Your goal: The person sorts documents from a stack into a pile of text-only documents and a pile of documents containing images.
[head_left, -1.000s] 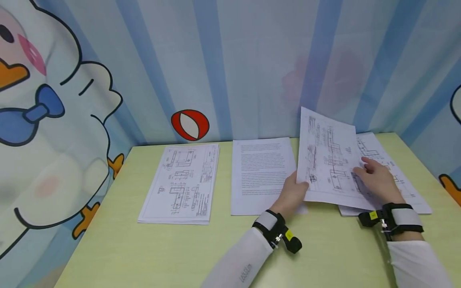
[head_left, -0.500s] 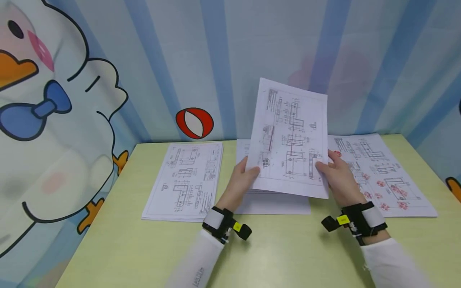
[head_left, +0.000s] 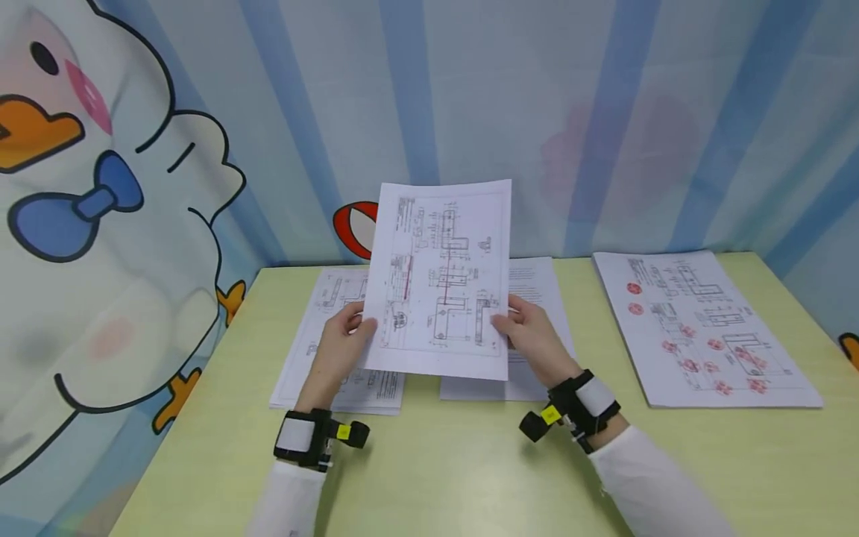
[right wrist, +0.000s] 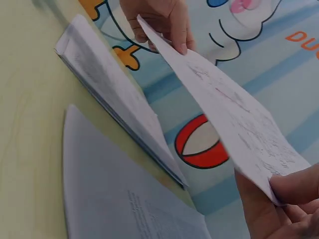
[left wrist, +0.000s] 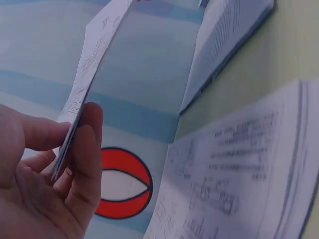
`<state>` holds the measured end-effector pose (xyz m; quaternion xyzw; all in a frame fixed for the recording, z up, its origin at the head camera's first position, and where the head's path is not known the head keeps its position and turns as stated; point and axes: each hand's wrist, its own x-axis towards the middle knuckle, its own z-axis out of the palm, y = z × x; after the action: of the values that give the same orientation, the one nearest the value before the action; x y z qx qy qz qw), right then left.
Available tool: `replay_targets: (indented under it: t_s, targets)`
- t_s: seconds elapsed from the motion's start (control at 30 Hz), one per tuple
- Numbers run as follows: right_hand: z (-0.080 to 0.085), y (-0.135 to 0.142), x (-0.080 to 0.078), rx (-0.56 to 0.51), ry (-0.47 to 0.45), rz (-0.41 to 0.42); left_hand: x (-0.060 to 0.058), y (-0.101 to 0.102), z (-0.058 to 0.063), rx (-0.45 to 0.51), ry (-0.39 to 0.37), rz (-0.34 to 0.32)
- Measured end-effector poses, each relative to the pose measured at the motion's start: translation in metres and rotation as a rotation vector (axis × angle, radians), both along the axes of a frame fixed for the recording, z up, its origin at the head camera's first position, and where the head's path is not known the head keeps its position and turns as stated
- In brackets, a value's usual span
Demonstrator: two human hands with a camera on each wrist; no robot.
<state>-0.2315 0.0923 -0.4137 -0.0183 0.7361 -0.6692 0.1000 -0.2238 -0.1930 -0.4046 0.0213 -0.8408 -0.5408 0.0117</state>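
Observation:
Both hands hold a thin sheaf of paper (head_left: 429,276) printed with a technical drawing, raised above the table. My left hand (head_left: 338,347) pinches its left edge, thumb in front and fingers behind, as the left wrist view also shows. The right hand (head_left: 537,339) pinches the opposite edge in the same way, thumb on the printed face (right wrist: 244,117). Below the sheaf, partly covered by it and the left hand, lies a left stack of drawings (head_left: 369,403). A middle stack of text pages (head_left: 537,280) is also partly hidden behind the sheaf and right hand.
A right stack of drawings (head_left: 711,328) with red round marks lies apart at the table's right. The pale yellow table (head_left: 470,462) ends at the back against a printed curtain (head_left: 483,89).
The sheaf has moved left from over the right stack, past the middle one, toward the left stack. My right hand has taken hold of its right edge, and the red-marked page is uncovered.

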Motion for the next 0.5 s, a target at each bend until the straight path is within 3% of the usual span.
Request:
replay_targets:
  t_s: [0.3,0.5]
  targets:
    - [-0.022,-0.066,-0.008,0.091,0.038,0.015,0.002,-0.058,-0.009,-0.219,-0.101,0.152]
    - [-0.032,-0.105,-0.008,0.179,0.054,0.103,0.007,-0.092,-0.016,-0.201,-0.266,0.234]
